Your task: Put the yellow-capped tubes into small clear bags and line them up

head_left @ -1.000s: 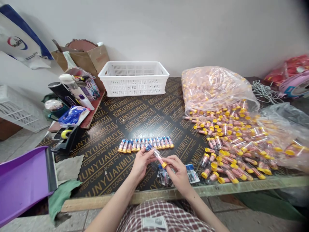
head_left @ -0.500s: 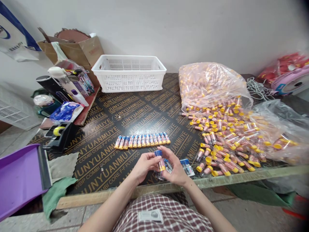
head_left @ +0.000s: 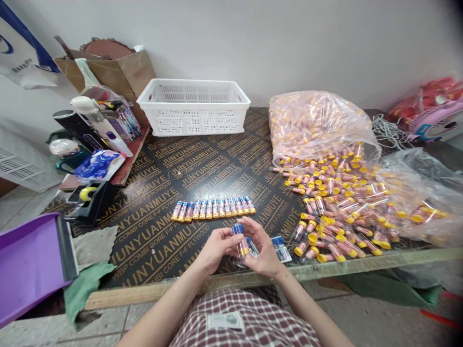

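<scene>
In front of me, near the table's front edge, I hold a small clear tube [head_left: 242, 246] with a blue-printed label and a yellow end. My left hand [head_left: 217, 249] pinches it from the left between thumb and fingers. Curved round its right side is my right hand [head_left: 265, 251], with the fingertips at the top and the thumb near the bottom. Blue printed labels [head_left: 281, 249] lie beside and partly behind my right hand. Beyond both hands, a row of labelled tubes [head_left: 213, 208] lies side by side on the black printed board [head_left: 155, 231].
At right, a large pile of yellow-capped tubes [head_left: 336, 226] spills from a plastic bag [head_left: 318, 115]. A white basket [head_left: 197, 118] stands at the back. At left are a tape dispenser [head_left: 94, 205], bottles, a cardboard box [head_left: 133, 72] and a purple dustpan [head_left: 29, 265].
Both hands stay in nearly the same place, still holding the tube. My fingers have shifted only slightly on it. The row of tubes is unchanged.
</scene>
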A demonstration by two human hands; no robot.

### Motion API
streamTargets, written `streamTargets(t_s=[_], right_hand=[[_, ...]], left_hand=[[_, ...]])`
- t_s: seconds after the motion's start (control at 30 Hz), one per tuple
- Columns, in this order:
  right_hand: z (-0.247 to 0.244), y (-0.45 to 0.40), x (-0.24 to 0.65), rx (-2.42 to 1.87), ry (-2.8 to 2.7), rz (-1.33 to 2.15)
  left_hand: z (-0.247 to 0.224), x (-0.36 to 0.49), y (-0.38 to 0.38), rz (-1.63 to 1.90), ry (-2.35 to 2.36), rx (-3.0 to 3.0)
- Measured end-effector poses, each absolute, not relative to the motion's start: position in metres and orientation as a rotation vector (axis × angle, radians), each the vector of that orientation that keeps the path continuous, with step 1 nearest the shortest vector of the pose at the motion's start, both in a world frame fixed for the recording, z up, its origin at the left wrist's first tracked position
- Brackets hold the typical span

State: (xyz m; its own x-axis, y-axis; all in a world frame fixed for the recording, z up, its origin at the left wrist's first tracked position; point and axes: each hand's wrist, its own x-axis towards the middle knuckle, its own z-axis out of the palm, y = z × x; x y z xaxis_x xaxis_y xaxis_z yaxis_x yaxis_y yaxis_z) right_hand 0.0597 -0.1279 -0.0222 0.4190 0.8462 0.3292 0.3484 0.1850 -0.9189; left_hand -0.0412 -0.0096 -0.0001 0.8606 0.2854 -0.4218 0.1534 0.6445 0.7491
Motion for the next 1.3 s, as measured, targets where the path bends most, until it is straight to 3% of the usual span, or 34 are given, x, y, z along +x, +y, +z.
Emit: streamTargets(t_s=[0.6,0.8,0.9,1.3], right_hand=[[-0.022,-0.129,0.068,-1.438,-1.162,0.478],[-0.036,-0.115,0.159,-1.828,-1.327,0.176],[-0.047,-0.103,0.199,-1.912,-1.404,0.17],[-0.052,-0.092,0.199,-2.096,-1.705,0.271]], left_hand=[[-0.007,-0.035,-0.012,0.104,0.575,0.893],[-0.038,-0.032,-0.002,0.22,0.677,1.766],[-0.051,-0.033,-0.003,0.096,0.641,2.213],[-0.059,-0.035,-0.007,0.027,0.64,2.294]])
